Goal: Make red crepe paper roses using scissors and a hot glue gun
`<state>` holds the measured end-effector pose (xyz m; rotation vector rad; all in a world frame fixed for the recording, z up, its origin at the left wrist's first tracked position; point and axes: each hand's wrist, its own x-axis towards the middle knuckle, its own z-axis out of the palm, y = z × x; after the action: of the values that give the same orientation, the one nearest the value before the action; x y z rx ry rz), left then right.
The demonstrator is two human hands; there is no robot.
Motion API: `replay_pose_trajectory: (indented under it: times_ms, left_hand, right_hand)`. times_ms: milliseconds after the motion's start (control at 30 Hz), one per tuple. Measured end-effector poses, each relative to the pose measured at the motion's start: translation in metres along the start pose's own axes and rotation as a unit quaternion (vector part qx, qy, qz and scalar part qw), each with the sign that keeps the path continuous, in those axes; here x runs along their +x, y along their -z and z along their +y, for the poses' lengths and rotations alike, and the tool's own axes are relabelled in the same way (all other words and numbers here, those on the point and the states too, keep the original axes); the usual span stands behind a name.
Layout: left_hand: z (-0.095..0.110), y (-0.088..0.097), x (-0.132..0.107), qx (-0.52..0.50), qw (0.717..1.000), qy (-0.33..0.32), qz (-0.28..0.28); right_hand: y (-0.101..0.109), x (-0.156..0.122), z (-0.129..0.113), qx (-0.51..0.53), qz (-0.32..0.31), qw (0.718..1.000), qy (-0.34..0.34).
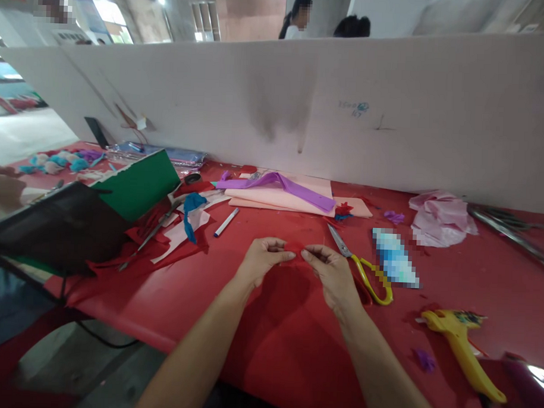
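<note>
Item: one small red piece, apparently thin paper or cloth, exact material not legible; its outline blends into the red counter behind it. Location: front and middle of the counter, between the two hands, left of the yellow-handled scissors; whether its lower edge touches the surface cannot be told. Hands: left hand, thumb and curled fingers pinched at the piece's left side; right hand, the same pinch at its right side, fingertips of the two near one another. Handling, as judged: very light, soft and limp, with little stiffness of its own; not likely slippery, but prone to crease or tear if pulled hard. Recommended hold: opposite edges, thumb against fingertips, light even pressure, centre left free. Adjacent stock: white marker with dark cap, lying beyond the left hand; purple strip, laid over pale peach sheets, beyond both hands; crumpled pink sheet, far right, similarly flimsy in look; yellow glue gun, near right, on its side, well apart from the red piece.
</note>
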<state>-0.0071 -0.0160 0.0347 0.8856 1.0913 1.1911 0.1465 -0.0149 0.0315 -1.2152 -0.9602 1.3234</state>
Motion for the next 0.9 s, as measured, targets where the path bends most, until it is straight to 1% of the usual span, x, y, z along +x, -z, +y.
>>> replay_pose_trajectory:
  times_ms: [100,200,267,567,700,900]
  left_hand:
    - [0.0048,0.0013,-0.0019,-0.014,1.0,0.024,-0.003]
    - [0.0073,0.0047,-0.0023,-0.051,0.995,0.08,-0.026]
    - [0.0075,0.0067,-0.002,-0.063,0.992,0.105,-0.036]
    - [0.0057,0.0073,-0.0026,-0.045,0.993,0.091,-0.056]
    - [0.0056,0.0061,-0.0026,-0.035,0.994,0.094,-0.046]
    - [0.0092,0.0036,-0.0043,-0.046,0.993,0.097,-0.045]
  right_hand:
    - [0.0005,0.0,0.0002,0.008,0.008,1.0,-0.002]
    - [0.0021,0.0006,0.0019,0.014,0.018,1.0,-0.003]
    - [0.0031,0.0012,0.0033,0.016,0.019,1.0,-0.003]
    - [0.0021,0.0011,0.0015,0.028,0.02,0.999,-0.001]
    - [0.002,0.0016,0.0028,0.03,0.02,0.999,-0.003]
    - [0.0018,0.0017,0.0029,0.026,0.024,0.999,0.004]
